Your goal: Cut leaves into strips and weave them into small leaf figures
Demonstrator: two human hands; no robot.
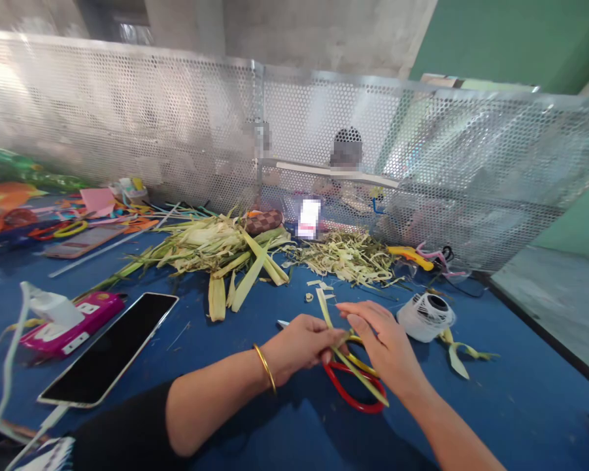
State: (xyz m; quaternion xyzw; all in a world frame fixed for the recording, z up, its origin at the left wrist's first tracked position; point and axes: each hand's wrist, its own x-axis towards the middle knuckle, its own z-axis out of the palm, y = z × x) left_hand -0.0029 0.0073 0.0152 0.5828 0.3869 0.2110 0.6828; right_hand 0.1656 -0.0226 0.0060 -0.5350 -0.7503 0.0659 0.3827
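Note:
My left hand [306, 343] is closed, pinching a narrow pale green husk strip [363, 379] between thumb and fingers; the strip sticks out above and below the grip. Close beside it, my right hand [382, 337] has its fingers together with the thumb against them; whatever lies between them is too small to make out. Scissors [348, 396] with red and yellow handles lie on the blue table under both hands, their blade tip showing left of my left hand. A spool of white thread [426, 317] stands right of my right hand.
A husk pile [201, 245] and a heap of shreds [353, 255] lie behind my hands. On the left are a phone [112, 347] and a magenta power strip [78, 320] with cables. A perforated metal screen [186, 124] borders the table's back; a person is beyond it.

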